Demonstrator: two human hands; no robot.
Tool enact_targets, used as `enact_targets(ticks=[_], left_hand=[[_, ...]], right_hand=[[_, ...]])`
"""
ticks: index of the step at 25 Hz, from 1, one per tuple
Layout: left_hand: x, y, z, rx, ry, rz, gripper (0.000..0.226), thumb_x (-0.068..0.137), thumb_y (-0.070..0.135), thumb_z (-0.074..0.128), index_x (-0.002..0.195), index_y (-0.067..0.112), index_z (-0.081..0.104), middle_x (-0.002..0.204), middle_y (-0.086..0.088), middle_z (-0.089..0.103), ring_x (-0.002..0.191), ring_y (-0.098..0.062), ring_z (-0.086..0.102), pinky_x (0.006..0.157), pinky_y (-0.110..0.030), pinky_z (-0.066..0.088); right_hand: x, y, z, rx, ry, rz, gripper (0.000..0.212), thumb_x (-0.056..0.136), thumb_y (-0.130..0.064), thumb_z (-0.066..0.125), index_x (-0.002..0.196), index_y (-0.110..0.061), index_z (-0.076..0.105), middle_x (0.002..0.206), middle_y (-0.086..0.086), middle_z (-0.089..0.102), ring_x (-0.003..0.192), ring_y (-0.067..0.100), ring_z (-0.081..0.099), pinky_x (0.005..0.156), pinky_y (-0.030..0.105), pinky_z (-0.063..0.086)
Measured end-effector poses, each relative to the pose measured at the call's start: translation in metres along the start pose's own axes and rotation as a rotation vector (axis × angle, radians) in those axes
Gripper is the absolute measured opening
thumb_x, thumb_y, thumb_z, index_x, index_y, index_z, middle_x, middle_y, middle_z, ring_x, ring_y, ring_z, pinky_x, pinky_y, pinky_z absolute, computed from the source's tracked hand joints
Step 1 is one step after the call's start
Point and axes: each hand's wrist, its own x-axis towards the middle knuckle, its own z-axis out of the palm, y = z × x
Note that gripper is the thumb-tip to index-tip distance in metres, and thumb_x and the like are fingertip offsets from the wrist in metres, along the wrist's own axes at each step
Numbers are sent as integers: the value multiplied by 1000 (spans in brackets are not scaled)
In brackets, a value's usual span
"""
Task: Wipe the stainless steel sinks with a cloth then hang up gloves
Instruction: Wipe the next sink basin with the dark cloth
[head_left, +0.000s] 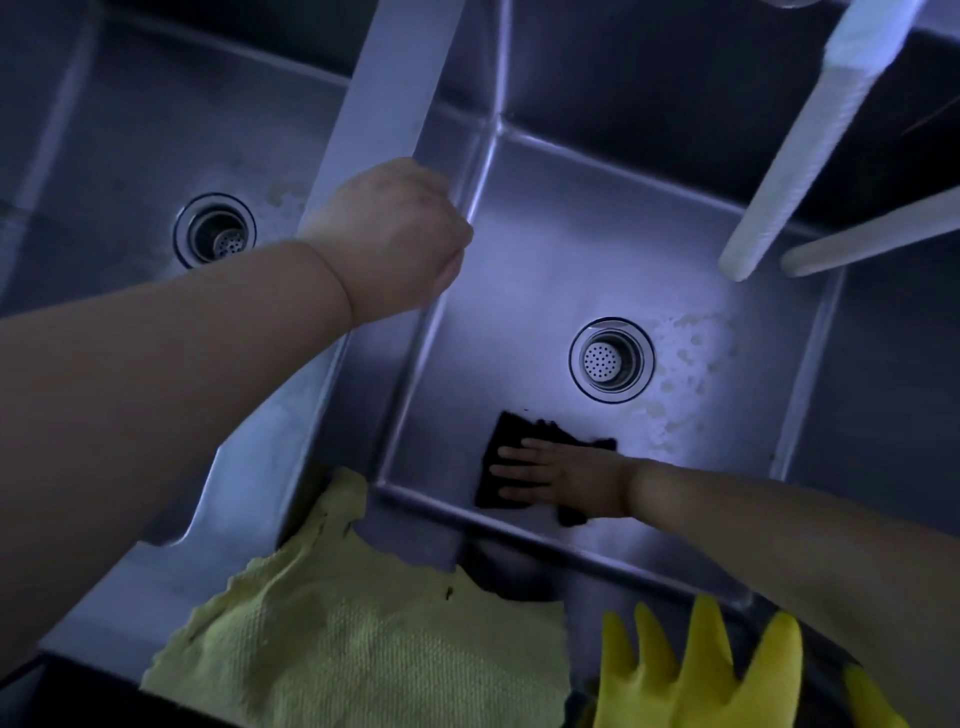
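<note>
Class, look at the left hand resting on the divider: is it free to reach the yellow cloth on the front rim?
Probably yes. The left hand holds nothing, and the yellow cloth lies uncovered on the front rim, just beneath that forearm, with nothing between.

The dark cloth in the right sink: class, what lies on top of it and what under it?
On the dark cloth the right hand presses flat, fingers straight. Under it is the right sink floor; that covered patch cannot be seen.
</note>
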Motion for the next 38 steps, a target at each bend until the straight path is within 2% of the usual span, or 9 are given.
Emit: enact_targets(ticks=[5, 8, 13, 15, 19, 24, 29, 32, 38], left_hand=[[-5, 27, -11, 125, 29, 39, 11, 69, -3, 58, 58, 1, 59, 57, -19, 58, 64, -36, 57, 59, -37, 41], [-20, 66, -9, 92, 93, 6, 17, 72, 5, 53, 56, 5, 60, 53, -15, 57, 59, -33, 58, 53, -34, 45], [-45, 107, 8, -79, 88, -118, 9, 66, 3, 66, 58, 6, 64, 53, -12, 57, 60, -32, 60, 51, -33, 45], [-46, 112, 14, -144, 57, -202, 6, 68, 2, 70, 64, 5, 67, 58, -14, 59, 65, -33, 61, 52, -34, 46], [-40, 121, 25, -251, 48, -298, 18, 81, 16, 53, 76, 12, 70, 71, -8, 64, 82, -29, 61, 57, -32, 45], [-24, 139, 40, -376, -43, -378, 22, 91, 26, 47, 93, 20, 67, 89, -4, 61, 94, -24, 57, 66, -30, 45], [-15, 149, 47, -398, -61, -458, 23, 90, 27, 45, 95, 22, 67, 92, -6, 62, 93, -27, 58, 69, -32, 48], [-8, 155, 50, -434, -42, -472, 19, 89, 21, 50, 93, 18, 68, 85, -6, 64, 94, -25, 56, 70, -33, 47], [4, 161, 71, -473, -220, -626, 25, 92, 30, 43, 105, 25, 63, 100, -8, 59, 98, -27, 57, 82, -35, 50]], right_hand=[[-44, 2, 1, 323, -39, 281, 63, 92, -2, 48, 148, -8, 18, 157, 14, 5, 143, 30, -11, 121, 38, 1], [-17, -24, -6, 659, 127, 390, 54, 95, 3, 39, 146, -13, 31, 157, 5, 22, 146, 20, 13, 115, 18, 8], [18, -53, -6, 855, -159, 244, 54, 100, -9, 39, 150, -18, 20, 155, 7, 23, 136, 23, 28, 105, 22, 23], [11, -59, -2, 972, -215, 264, 58, 100, -10, 38, 151, -22, 14, 156, 3, 19, 130, 12, 25, 94, 13, 22], [-50, -61, 17, 1115, -367, 304, 64, 97, 5, 38, 150, -12, 8, 159, 3, 0, 145, 15, 2, 105, 7, 6], [-107, -64, 18, 1317, -282, 456, 50, 98, -1, 42, 146, -4, 25, 155, 6, 22, 142, 15, 23, 100, 2, 25], [-93, -56, 29, 869, 124, 471, 58, 91, 9, 40, 145, -11, 34, 155, 7, 23, 144, 14, 8, 119, 28, 9], [-79, -48, 48, 496, 47, 239, 51, 96, -4, 44, 145, -2, 29, 154, 18, 18, 142, 31, -3, 120, 42, 7], [-76, -11, 76, -109, 216, 393, 58, 89, -45, 43, 143, -22, 39, 150, -1, 37, 140, 27, 30, 112, 49, 25]])
